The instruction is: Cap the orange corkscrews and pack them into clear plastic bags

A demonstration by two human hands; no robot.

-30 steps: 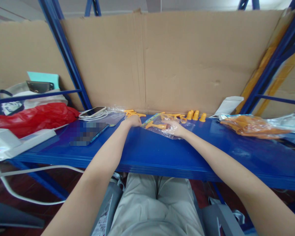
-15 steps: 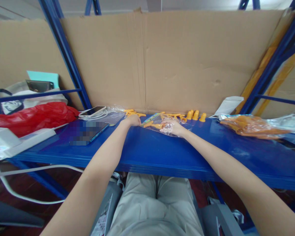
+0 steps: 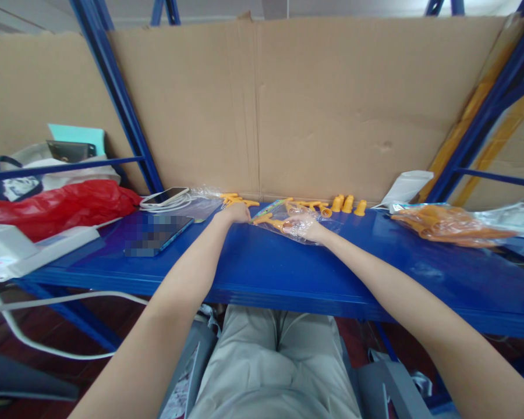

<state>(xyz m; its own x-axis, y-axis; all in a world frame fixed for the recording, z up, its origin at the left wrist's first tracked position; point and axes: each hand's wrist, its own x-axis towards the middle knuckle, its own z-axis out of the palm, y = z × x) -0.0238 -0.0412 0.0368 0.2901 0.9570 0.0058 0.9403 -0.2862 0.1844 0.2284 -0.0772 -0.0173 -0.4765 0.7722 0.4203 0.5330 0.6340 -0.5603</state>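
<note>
Cardboard (image 3: 179, 105) backed the blue desk (image 3: 262, 270). Right hand (image 3: 306, 226) sat over a clear bag (image 3: 300, 237) at mid-desk, far side, fingers bent around the near end of an orange part (image 3: 268, 220); couldn't tell if the part lay inside the bag or on top. Over the last second the part slid slightly left and tilted, with its forked end showing more. Left hand (image 3: 236, 215) barely moved: fingers curled beside the left orange parts (image 3: 232, 199), grasp hidden. Read: part was being repositioned at the bag, handling unfinished. Orange cups (image 3: 348, 203) stood unchanged, far right of the bag; phone (image 3: 174, 233) lay left, untouched.
</note>
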